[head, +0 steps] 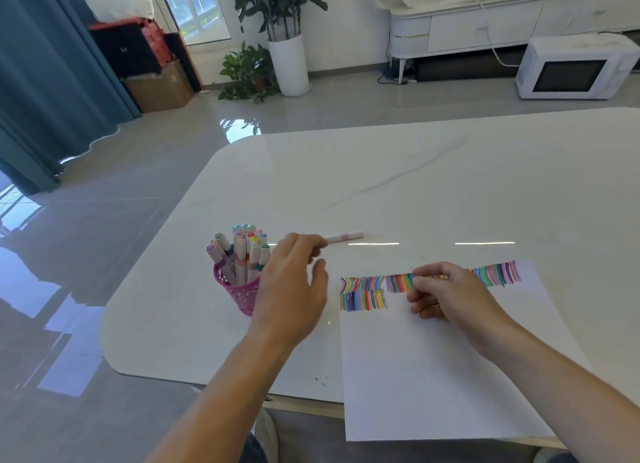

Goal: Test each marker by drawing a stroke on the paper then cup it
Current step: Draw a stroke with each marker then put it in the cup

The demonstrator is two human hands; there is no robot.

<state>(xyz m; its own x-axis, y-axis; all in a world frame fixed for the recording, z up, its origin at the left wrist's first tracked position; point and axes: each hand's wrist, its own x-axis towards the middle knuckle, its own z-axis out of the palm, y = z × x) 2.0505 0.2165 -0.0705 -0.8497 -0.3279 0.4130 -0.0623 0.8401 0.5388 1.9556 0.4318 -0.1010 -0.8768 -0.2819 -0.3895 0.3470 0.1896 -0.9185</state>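
A white marker with a pink band (344,236) lies on the white table (415,185), just beyond the paper. My left hand (294,286) hovers beside the pink mesh cup (235,291); its fingertips are at the marker's left end, with the thumb held apart. I cannot tell whether they touch it. Several capped markers (242,251) stand in the cup. The white paper (433,376) carries rows of coloured strokes (363,293) along its top. My right hand (446,296) rests on the paper over the strokes, its fingers loosely curled and holding nothing.
The table's rounded left corner and near edge are close to the cup and paper. Small ink specks (322,382) mark the table near the front edge. On the floor beyond are potted plants (277,47), a microwave (571,69) and boxes (156,85).
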